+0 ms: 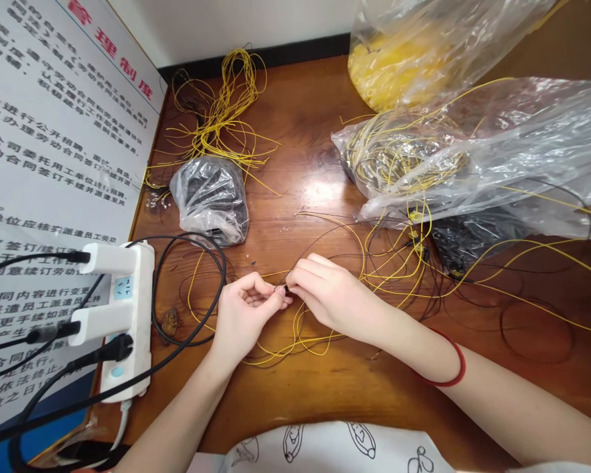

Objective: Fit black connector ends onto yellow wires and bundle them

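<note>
My left hand (246,312) and my right hand (325,292) meet over the wooden table (315,387), fingertips pinched together on a small black connector (285,288) at the end of thin wires. A thin black wire (325,235) arcs up and away from the pinch. Loose yellow wires (295,341) loop on the table under both hands. A red band circles my right wrist.
A white power strip (128,315) with plugs and black cables lies at the left edge. A small clear bag of black parts (211,197), a yellow wire tangle (221,112), and large clear bags of yellow wires (473,151) sit behind. A printed notice board (44,164) stands left.
</note>
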### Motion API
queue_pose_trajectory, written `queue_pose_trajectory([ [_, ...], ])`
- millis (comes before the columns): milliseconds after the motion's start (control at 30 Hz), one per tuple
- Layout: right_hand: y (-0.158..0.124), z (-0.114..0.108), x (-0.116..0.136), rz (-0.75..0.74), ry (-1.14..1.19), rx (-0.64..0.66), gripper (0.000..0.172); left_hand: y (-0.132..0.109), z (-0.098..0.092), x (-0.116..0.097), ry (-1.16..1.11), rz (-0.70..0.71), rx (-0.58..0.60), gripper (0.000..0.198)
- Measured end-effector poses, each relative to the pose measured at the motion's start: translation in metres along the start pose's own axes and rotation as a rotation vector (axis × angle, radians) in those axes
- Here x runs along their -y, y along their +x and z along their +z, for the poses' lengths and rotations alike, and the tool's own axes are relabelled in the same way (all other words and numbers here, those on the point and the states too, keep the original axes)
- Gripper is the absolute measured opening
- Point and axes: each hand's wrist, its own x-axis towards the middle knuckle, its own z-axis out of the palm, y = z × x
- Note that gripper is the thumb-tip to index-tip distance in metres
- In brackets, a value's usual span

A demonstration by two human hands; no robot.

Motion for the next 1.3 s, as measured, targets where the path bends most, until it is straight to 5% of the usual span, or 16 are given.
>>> queue_pose_trajectory([
  [267,-0.003,0.002,-0.003,0.054,0.087,-0.052,0.023,0.0,-0.001,-0.002,0.023,-0.005,0.013,0.026],
  [567,-0.008,0.0,-0.004,0.134,0.24,-0.135,0.004,0.003,-0.002,-0.004,-0.046,-0.068,-0.007,0.031],
  [1300,-0.006,0.014,0.0,0.052,0.116,-0.205,0.017,0.003,-0.001,-0.003,-0.111,-0.056,-0.025,0.027],
])
